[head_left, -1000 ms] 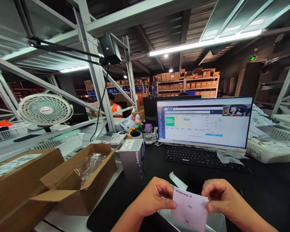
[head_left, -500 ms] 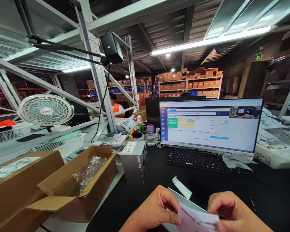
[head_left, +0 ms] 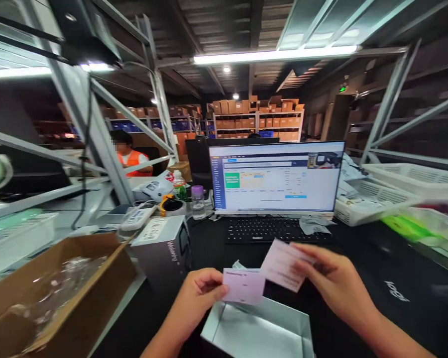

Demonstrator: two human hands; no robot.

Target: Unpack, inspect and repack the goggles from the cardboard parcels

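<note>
Between thumb and fingers, my left hand [head_left: 205,290] pinches a white printed booklet [head_left: 244,287] by its left edge. My right hand [head_left: 326,271] grips a second printed leaflet [head_left: 284,265], tilted, by its right side. The two papers meet or overlap near the middle; I cannot tell whether they touch. Below them lies an open pale grey box [head_left: 261,332], its visible inside bare. To the left a grey printed product box [head_left: 160,248] stands upright on the black desk.
An open cardboard carton [head_left: 108,278] with clear plastic wrap [head_left: 70,286] is at the left. Behind are a keyboard [head_left: 263,230], a monitor [head_left: 272,184] and a purple-capped bottle [head_left: 198,203]. White baskets [head_left: 373,199] stand right. A person in an orange vest [head_left: 133,161] sits beyond the rack.
My hands have moved apart and up, and the papers are now separate, one in each hand. The camera view has swung right, showing more of the open grey box.
</note>
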